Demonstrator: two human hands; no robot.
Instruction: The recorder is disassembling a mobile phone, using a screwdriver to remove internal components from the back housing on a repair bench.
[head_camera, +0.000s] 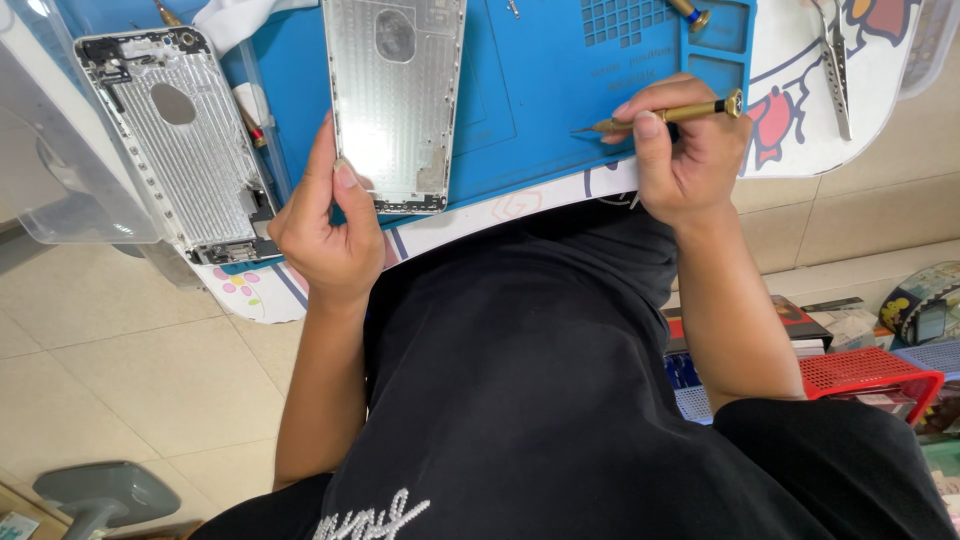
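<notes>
Left hand (330, 235) grip pinching silver phone housing (395, 100), right hand (685, 150) grip around brass screwdriver (665, 115); red basket (870, 372) beside.

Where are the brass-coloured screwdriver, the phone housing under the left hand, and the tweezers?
brass-coloured screwdriver (668, 116), head view, on the shaft beside the right thumb.
phone housing (395, 110), head view, on its bare metal middle.
tweezers (836, 70), head view, on the upper arm.
</notes>
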